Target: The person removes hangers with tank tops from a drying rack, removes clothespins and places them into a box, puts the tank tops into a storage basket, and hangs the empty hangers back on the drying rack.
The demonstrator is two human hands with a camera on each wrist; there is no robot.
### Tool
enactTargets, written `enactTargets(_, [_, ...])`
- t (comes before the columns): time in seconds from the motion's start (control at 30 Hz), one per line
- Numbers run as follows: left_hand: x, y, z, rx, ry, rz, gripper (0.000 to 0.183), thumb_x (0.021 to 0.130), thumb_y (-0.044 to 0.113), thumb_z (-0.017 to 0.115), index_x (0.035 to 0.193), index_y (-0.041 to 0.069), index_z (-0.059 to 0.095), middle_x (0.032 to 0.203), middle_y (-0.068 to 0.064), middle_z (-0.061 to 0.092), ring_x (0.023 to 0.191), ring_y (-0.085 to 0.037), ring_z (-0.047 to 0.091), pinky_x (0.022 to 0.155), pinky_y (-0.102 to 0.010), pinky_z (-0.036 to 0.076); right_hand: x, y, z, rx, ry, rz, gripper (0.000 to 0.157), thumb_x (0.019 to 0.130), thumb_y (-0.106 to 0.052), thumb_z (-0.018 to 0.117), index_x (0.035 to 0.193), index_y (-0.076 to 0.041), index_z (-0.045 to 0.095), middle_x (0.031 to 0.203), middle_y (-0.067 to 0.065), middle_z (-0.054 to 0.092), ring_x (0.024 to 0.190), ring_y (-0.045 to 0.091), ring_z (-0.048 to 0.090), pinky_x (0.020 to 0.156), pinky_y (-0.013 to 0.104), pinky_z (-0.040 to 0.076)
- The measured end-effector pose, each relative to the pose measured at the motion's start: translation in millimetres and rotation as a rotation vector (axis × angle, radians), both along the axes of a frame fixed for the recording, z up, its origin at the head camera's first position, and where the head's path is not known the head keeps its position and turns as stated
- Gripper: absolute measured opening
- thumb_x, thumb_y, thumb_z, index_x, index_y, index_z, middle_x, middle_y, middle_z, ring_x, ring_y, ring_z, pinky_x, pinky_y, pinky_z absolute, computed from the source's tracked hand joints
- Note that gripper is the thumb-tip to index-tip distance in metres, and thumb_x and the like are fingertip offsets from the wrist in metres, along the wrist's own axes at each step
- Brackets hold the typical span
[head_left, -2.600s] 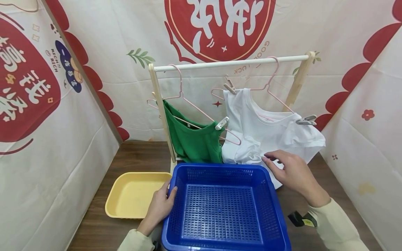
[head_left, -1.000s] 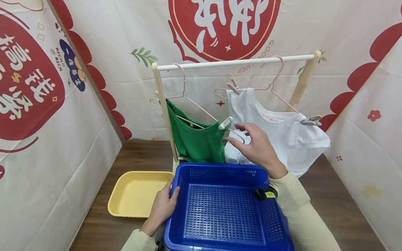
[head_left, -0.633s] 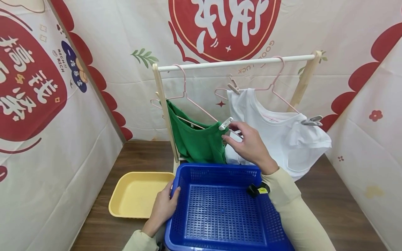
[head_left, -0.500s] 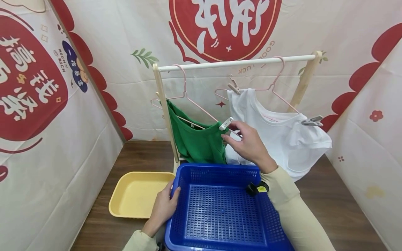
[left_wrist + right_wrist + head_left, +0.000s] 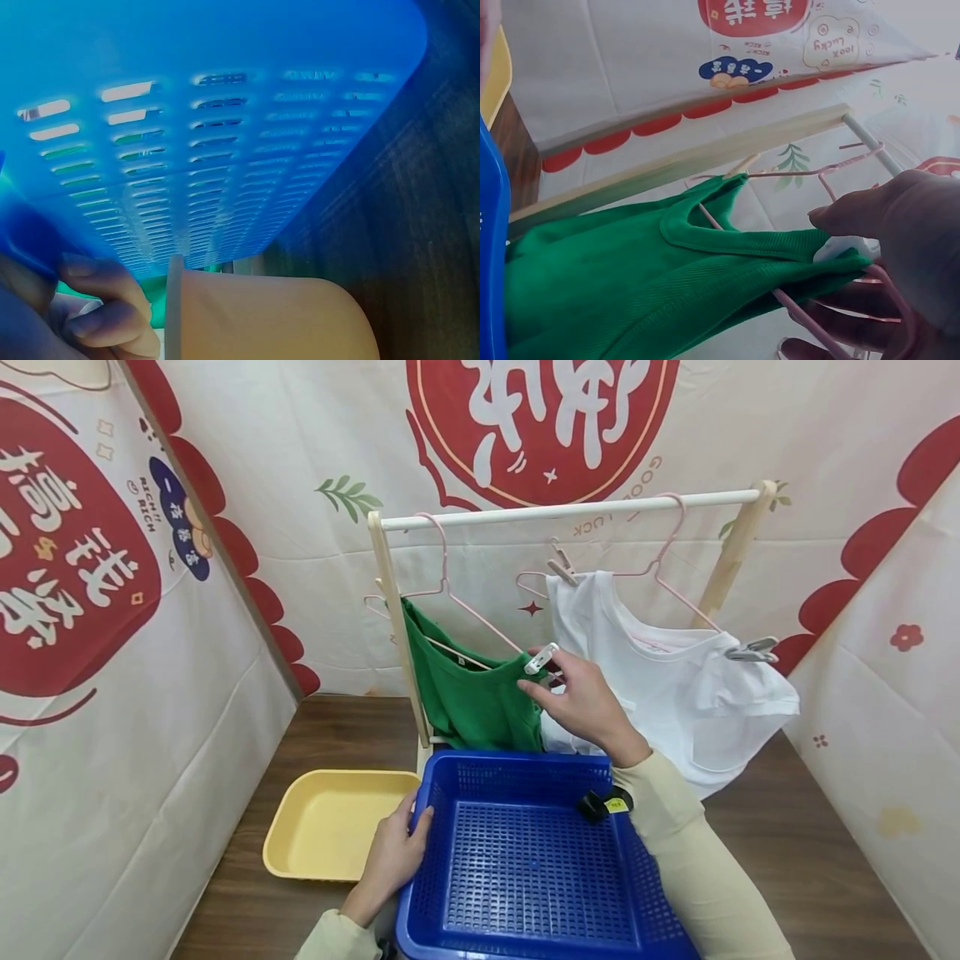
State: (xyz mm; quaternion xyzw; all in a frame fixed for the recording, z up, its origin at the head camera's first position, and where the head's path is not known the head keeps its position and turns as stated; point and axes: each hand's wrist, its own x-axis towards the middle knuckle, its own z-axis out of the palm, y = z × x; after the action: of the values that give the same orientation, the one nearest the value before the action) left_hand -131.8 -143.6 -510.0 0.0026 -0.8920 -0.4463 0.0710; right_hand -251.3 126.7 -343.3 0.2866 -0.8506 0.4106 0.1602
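Observation:
My left hand (image 5: 395, 852) grips the left rim of a blue plastic basket (image 5: 517, 763). In the left wrist view its curled fingers (image 5: 112, 319) show beside the perforated basket wall. My right hand (image 5: 588, 702) reaches around the shoulder of a green top (image 5: 480, 706), thumb in front and fingers behind. A white clothespin (image 5: 541, 658) clips that shoulder to a pink hanger (image 5: 483, 620). From the right wrist, thumb and fingers appear spread on either side of the clothespin and hanger end; whether they touch is hard to make out.
A white T-shirt (image 5: 660, 681) hangs from another pink hanger, held by clothespins (image 5: 752, 651). Both hangers hang on the white bar (image 5: 570, 511) of a wooden-sided rack. A yellow tray (image 5: 333, 827) lies left of the basket on the brown table (image 5: 337, 722). Printed cloth walls enclose the space.
My right hand has moved left from the white T-shirt to the green top's clipped shoulder, shifting slightly farther in the last half second. The left hand keeps its grip on the basket.

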Motion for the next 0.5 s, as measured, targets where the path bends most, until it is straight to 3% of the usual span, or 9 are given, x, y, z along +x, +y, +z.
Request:
enactTargets(0.23, [-0.6,-0.7,0.8,-0.005,-0.010,-0.003,0.044,0.101,0.023,0.057,0.138,-0.001,0.052,0.083,-0.009,0.071,0.066,-0.010,0.062,0.057,-0.028,0.051,-2.9,-2.9,-2.5,-0.004,-0.046,0.013,0.032,0.089,-0.011,0.073,0.119,-0.002,0.065,0.089,0.008,0.069,0.070,0.018,0.059,0.063,0.026,0.050])
enactTargets(0.5, [0.0,0.4,0.5,0.006,-0.029,-0.003,0.044,0.101,0.022,0.056,0.139,0.001,0.051,0.088,-0.010,0.073,0.068,-0.010,0.064,0.058,-0.027,0.051,-4.6,-5.9,-5.1,-0.004,-0.021,0.019,0.023,0.091,-0.011,0.071,0.112,-0.002,0.068,0.080,0.006,0.064,0.066,0.018,0.053,0.058,0.026,0.045])
